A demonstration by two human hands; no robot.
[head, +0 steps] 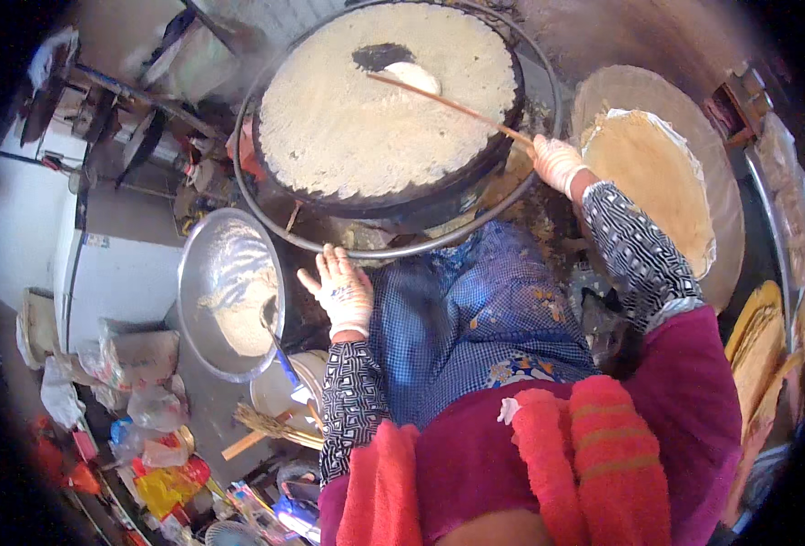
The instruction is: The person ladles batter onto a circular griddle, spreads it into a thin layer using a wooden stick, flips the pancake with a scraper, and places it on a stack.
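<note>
My right hand (558,162), in a thin pale glove, grips a long wooden spreading stick (467,109) whose far end rests near the middle of a large round griddle. Pale batter (375,143) covers most of the griddle. A dark uncovered patch (382,56) shows near its middle, beside a whiter mound of batter (412,76) at the stick's end. My left hand (342,290), gloved too, has its fingers spread at the near side of the metal ring (402,253) around the griddle and holds nothing. Left of it stands a metal basin (194,334) of batter with a ladle (281,351) in it.
On the right, thin round flatbreads (648,184) lie stacked on a round board (726,205). Folded flatbreads (760,341) are at the far right. A straw brush (266,423) lies below the basin, near a bucket (262,396). Plastic bags (156,409) crowd the lower left.
</note>
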